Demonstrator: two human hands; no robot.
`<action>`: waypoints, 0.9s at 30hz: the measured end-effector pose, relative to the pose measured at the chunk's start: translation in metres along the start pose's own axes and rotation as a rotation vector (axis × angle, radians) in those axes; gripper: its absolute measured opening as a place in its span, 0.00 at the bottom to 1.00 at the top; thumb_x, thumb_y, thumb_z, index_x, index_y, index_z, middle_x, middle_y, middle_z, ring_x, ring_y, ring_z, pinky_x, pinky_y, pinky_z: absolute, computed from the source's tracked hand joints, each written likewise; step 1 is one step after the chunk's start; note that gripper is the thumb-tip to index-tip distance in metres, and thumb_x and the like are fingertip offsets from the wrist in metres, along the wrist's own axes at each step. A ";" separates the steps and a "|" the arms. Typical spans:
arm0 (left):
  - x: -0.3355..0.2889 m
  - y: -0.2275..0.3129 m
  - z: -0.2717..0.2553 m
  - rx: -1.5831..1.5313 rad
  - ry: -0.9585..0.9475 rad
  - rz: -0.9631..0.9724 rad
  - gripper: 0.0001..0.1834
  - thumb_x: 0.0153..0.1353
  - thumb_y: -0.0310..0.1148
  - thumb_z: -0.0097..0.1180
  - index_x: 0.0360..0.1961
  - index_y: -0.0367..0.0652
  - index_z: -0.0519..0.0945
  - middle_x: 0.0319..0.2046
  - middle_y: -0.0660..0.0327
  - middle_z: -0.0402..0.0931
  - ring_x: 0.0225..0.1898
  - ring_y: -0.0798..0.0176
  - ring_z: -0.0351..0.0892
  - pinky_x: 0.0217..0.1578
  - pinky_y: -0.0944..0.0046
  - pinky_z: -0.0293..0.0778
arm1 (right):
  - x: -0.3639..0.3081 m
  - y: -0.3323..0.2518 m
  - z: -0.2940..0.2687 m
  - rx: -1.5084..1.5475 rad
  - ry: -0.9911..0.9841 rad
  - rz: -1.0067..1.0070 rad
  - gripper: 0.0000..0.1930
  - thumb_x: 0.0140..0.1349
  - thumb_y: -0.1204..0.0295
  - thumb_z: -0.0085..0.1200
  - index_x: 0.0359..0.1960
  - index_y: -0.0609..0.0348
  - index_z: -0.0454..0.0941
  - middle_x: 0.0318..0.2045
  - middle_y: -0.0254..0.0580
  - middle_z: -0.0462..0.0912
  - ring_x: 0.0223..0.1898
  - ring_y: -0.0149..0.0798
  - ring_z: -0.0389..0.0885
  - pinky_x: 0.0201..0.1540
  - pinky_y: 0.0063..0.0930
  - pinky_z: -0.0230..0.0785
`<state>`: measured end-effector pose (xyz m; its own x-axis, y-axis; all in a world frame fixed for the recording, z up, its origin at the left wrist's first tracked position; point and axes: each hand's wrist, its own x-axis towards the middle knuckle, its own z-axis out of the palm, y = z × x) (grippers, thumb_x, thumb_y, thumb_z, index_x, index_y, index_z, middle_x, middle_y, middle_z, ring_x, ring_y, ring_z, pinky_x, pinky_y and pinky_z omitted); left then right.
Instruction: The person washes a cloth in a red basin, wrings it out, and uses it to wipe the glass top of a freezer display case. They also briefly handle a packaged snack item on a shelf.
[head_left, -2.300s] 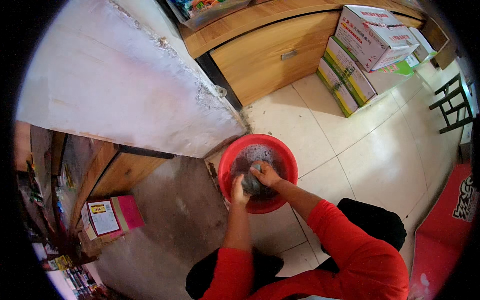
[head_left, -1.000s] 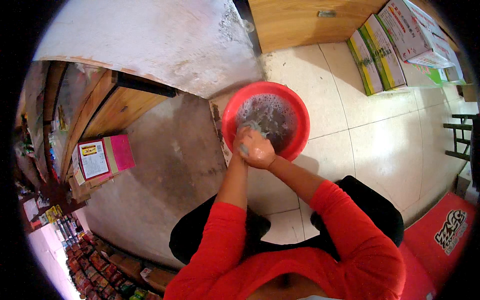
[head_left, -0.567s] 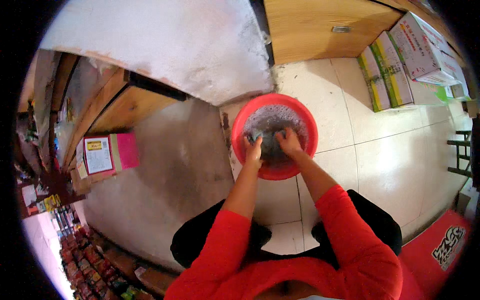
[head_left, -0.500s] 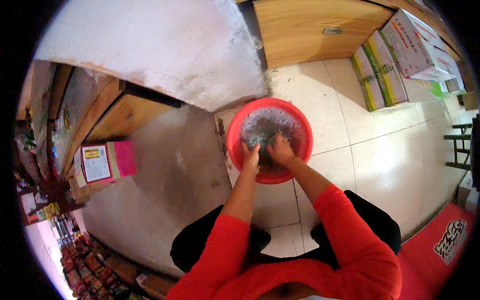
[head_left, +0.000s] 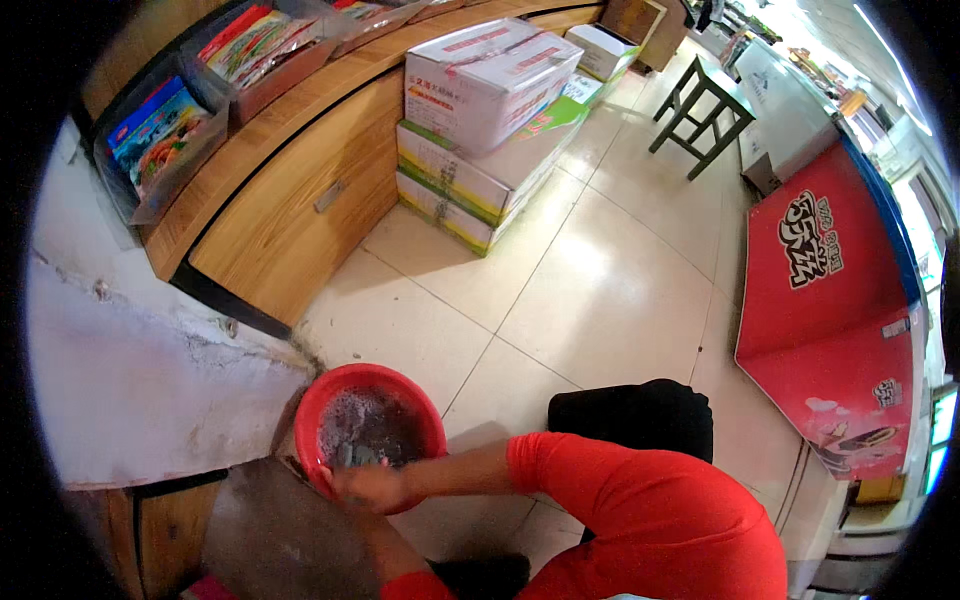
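Note:
A round red basin (head_left: 433, 425) of foamy, cloudy water stands on the floor by the wall corner. My right hand (head_left: 372, 487) is at its near rim, with the fingers curled inward; what they hold is not clear. Right below it, my left hand (head_left: 357, 512) is mostly covered by the right hand and wrist, so its fingers are hidden. A wet grey-green thing (head_left: 355, 456), perhaps cloth, shows in the water just beyond my fingers.
White-and-green cartons (head_left: 470, 185) are stacked against a wooden cabinet (head_left: 300, 190). Bins of packets (head_left: 160, 130) top it. A dark stool (head_left: 700, 110) stands farther off. To the right is a red printed panel (head_left: 830, 300); a rough white wall (head_left: 160, 370) borders the basin's left.
My view has swung to the right, so the basin now appears at lower left. My hands, apart in the water before, are now close together at the near rim.

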<state>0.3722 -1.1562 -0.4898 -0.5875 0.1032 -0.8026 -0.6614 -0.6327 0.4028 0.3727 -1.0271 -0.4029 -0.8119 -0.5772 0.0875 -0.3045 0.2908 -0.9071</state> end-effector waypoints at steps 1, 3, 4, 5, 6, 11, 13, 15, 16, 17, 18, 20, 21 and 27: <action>0.000 -0.003 0.004 0.009 0.002 0.010 0.36 0.58 0.63 0.44 0.63 0.56 0.62 0.63 0.56 0.54 0.60 0.44 0.60 0.53 0.31 0.60 | -0.006 -0.006 0.015 -0.040 0.008 0.008 0.18 0.54 0.68 0.54 0.46 0.57 0.73 0.47 0.53 0.71 0.50 0.53 0.71 0.51 0.47 0.63; 0.004 -0.003 0.007 0.010 -0.006 0.011 0.35 0.59 0.61 0.44 0.62 0.54 0.63 0.62 0.57 0.57 0.59 0.45 0.61 0.53 0.33 0.61 | -0.010 -0.039 0.014 -0.153 -0.035 0.049 0.16 0.56 0.66 0.53 0.46 0.55 0.74 0.48 0.53 0.70 0.52 0.53 0.69 0.51 0.50 0.62; 0.005 -0.001 0.007 0.005 -0.011 0.020 0.34 0.59 0.61 0.44 0.61 0.54 0.63 0.61 0.57 0.58 0.58 0.46 0.62 0.53 0.34 0.62 | -0.014 -0.045 0.017 -0.198 -0.020 -0.005 0.16 0.56 0.64 0.53 0.45 0.54 0.74 0.48 0.52 0.70 0.51 0.52 0.69 0.51 0.51 0.62; 0.006 -0.002 0.007 0.003 -0.019 0.025 0.34 0.59 0.60 0.44 0.61 0.53 0.64 0.60 0.57 0.59 0.58 0.46 0.63 0.53 0.35 0.63 | -0.020 -0.048 0.019 -0.247 -0.003 -0.050 0.16 0.56 0.63 0.53 0.45 0.54 0.74 0.48 0.51 0.69 0.51 0.52 0.69 0.51 0.52 0.62; 0.009 -0.003 0.008 0.000 -0.025 0.033 0.33 0.60 0.60 0.45 0.61 0.52 0.64 0.59 0.57 0.60 0.57 0.47 0.64 0.53 0.36 0.63 | -0.025 -0.049 0.019 -0.295 0.013 -0.095 0.16 0.56 0.61 0.53 0.45 0.53 0.75 0.48 0.51 0.69 0.51 0.51 0.69 0.51 0.52 0.62; 0.011 0.003 -0.003 -0.034 -0.028 0.104 0.31 0.61 0.57 0.45 0.59 0.49 0.66 0.56 0.57 0.65 0.54 0.49 0.68 0.52 0.41 0.66 | -0.014 -0.030 0.015 -0.283 0.278 -0.266 0.16 0.54 0.58 0.57 0.40 0.52 0.76 0.43 0.47 0.71 0.44 0.48 0.72 0.46 0.41 0.67; 0.014 0.002 0.000 -0.047 -0.033 0.122 0.30 0.62 0.56 0.46 0.58 0.47 0.67 0.54 0.57 0.68 0.53 0.50 0.69 0.52 0.43 0.67 | -0.010 -0.011 0.012 -0.324 0.287 -0.194 0.15 0.54 0.59 0.56 0.38 0.54 0.76 0.40 0.46 0.72 0.41 0.48 0.73 0.44 0.37 0.68; 0.013 0.000 0.000 -0.063 -0.025 0.142 0.29 0.62 0.54 0.46 0.57 0.46 0.68 0.53 0.57 0.70 0.52 0.52 0.71 0.52 0.45 0.69 | -0.005 0.004 0.003 -0.353 0.212 0.033 0.12 0.56 0.62 0.55 0.36 0.56 0.75 0.38 0.46 0.72 0.39 0.46 0.74 0.42 0.33 0.69; 0.013 -0.001 0.001 -0.075 -0.025 0.159 0.29 0.62 0.54 0.46 0.56 0.45 0.68 0.52 0.57 0.71 0.51 0.52 0.72 0.51 0.46 0.69 | -0.003 0.015 -0.005 -0.291 0.182 0.101 0.15 0.57 0.60 0.54 0.40 0.56 0.74 0.41 0.49 0.73 0.43 0.49 0.74 0.42 0.39 0.70; 0.012 -0.003 0.003 -0.089 -0.015 0.160 0.28 0.63 0.53 0.47 0.56 0.44 0.69 0.51 0.57 0.72 0.51 0.53 0.72 0.51 0.47 0.70 | -0.001 0.027 -0.012 -0.222 0.153 0.172 0.18 0.59 0.57 0.52 0.44 0.56 0.73 0.44 0.53 0.73 0.46 0.52 0.74 0.42 0.44 0.71; 0.010 -0.004 0.004 -0.098 -0.001 0.154 0.28 0.63 0.53 0.47 0.56 0.44 0.69 0.50 0.57 0.73 0.50 0.53 0.73 0.51 0.48 0.70 | 0.003 0.037 -0.016 -0.152 0.122 0.242 0.21 0.60 0.55 0.51 0.48 0.56 0.72 0.47 0.57 0.74 0.50 0.54 0.74 0.41 0.49 0.73; 0.008 -0.011 0.013 -0.097 0.028 0.108 0.27 0.63 0.51 0.47 0.55 0.43 0.70 0.49 0.57 0.74 0.49 0.54 0.74 0.50 0.48 0.71 | 0.007 0.050 -0.021 -0.064 0.007 0.452 0.21 0.61 0.55 0.50 0.49 0.58 0.72 0.46 0.59 0.74 0.49 0.54 0.75 0.45 0.50 0.71; 0.005 -0.011 0.015 -0.086 0.041 0.072 0.26 0.63 0.50 0.47 0.55 0.43 0.70 0.49 0.57 0.74 0.49 0.53 0.74 0.50 0.48 0.71 | 0.007 0.056 -0.022 -0.035 0.045 0.504 0.22 0.62 0.55 0.49 0.50 0.58 0.70 0.46 0.60 0.74 0.49 0.55 0.75 0.46 0.50 0.70; 0.037 -0.017 -0.019 0.402 0.143 0.295 0.30 0.58 0.44 0.54 0.59 0.40 0.65 0.53 0.53 0.71 0.53 0.48 0.71 0.52 0.50 0.70 | 0.012 0.123 -0.001 -0.106 0.405 0.719 0.27 0.63 0.56 0.46 0.56 0.65 0.62 0.48 0.67 0.71 0.53 0.63 0.71 0.56 0.49 0.64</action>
<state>0.3706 -1.1564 -0.5346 -0.7248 -0.1586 -0.6705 -0.6208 -0.2717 0.7354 0.3252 -0.9976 -0.5132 -0.9365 0.0900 -0.3391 0.3282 0.5660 -0.7563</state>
